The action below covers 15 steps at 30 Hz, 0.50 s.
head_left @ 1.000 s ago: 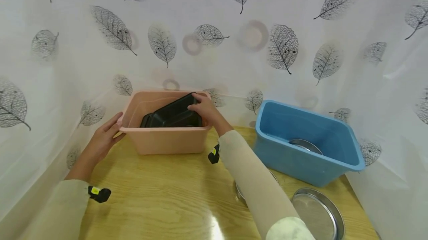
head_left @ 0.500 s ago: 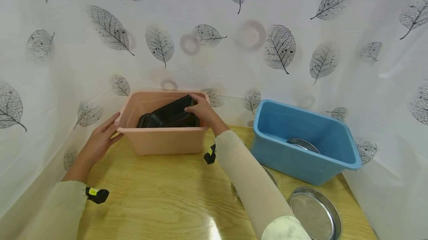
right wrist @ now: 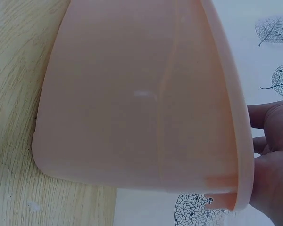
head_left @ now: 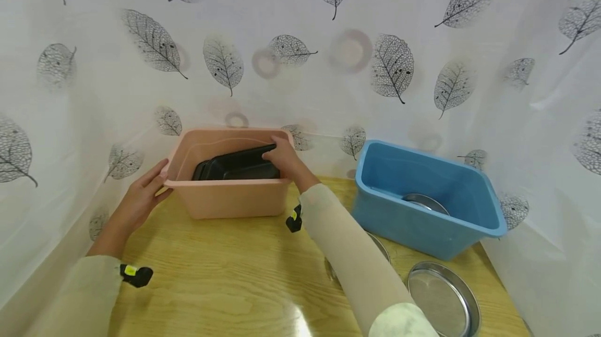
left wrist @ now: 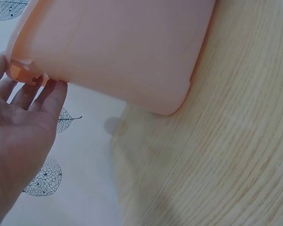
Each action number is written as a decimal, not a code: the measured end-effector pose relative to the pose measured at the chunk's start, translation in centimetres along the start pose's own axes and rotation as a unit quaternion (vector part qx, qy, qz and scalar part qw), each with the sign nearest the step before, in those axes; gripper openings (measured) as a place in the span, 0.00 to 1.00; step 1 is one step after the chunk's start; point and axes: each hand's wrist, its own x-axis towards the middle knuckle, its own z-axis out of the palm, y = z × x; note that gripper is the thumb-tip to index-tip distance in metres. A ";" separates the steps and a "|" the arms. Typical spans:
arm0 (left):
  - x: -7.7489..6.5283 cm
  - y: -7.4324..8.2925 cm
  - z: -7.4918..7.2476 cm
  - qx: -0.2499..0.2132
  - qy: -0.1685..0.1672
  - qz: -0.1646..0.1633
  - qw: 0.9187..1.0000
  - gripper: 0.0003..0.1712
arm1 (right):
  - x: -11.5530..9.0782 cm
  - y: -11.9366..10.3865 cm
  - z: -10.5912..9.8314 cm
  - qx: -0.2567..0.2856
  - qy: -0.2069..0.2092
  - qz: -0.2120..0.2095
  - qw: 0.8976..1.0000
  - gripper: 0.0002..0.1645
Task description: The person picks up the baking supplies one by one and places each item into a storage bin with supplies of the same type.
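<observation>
Left hand (head_left: 139, 199): fingers curled round smooth pink bin (head_left: 230, 201) at nine o'clock
Right hand (head_left: 288, 160): thumb, fingers pinching boxy black tray (head_left: 244, 166) at three o'clock

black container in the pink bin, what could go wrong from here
The black container lies tilted, right end higher, in the pink bin, so it might drop if the right hand lets go. That hand is close to the bin's right wall, where fingers could get pinched. The right sleeve passes across a metal pan in the head view and might brush it.
</observation>
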 end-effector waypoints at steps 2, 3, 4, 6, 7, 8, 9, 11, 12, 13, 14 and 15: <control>0.0 0.0 0.1 -0.005 0.001 -0.003 1.000 0.40 | -0.1 -0.1 0.0 -0.004 0.003 0.001 1.000 0.43; 0.0 0.0 0.1 -0.004 0.001 -0.005 1.000 0.40 | -0.2 -0.1 -0.1 -0.006 0.004 0.001 1.000 0.43; 0.0 0.1 0.1 -0.008 0.002 -0.005 1.000 0.40 | -0.3 -0.1 -0.1 -0.006 0.005 0.000 1.000 0.43; 0.1 0.1 0.1 -0.013 0.002 -0.006 1.000 0.39 | -0.4 -0.2 -0.3 0.005 0.006 -0.004 1.000 0.43; 0.2 0.1 0.1 -0.009 0.002 -0.005 1.000 0.39 | -0.5 -0.2 -0.3 0.012 0.007 -0.008 1.000 0.42; 0.2 0.0 0.1 -0.005 0.002 -0.005 1.000 0.39 | -0.5 -0.2 -0.4 0.018 0.008 -0.011 1.000 0.42; 0.3 0.0 0.2 0.001 0.003 -0.004 1.000 0.39 | -0.6 -0.2 -0.5 0.023 0.009 -0.016 1.000 0.42; 0.3 -0.1 0.1 0.008 0.006 -0.004 1.000 0.39 | -0.8 -0.1 -0.7 0.030 0.009 -0.028 0.999 0.41; 0.3 -0.1 0.1 0.009 0.007 -0.004 1.000 0.39 | -0.8 -0.1 -0.8 0.029 0.009 -0.034 0.999 0.41; 0.3 -0.2 0.1 0.010 0.009 -0.005 1.000 0.39 | -1.0 0.0 -0.9 0.029 0.007 -0.041 0.999 0.41; 0.3 -0.2 0.1 0.010 0.010 -0.006 1.000 0.39 | -1.2 0.0 -1.0 0.031 0.004 -0.047 0.998 0.41; 0.2 -0.2 0.0 0.007 0.012 -0.007 1.000 0.39 | -1.4 0.1 -1.2 0.036 -0.002 -0.052 0.998 0.41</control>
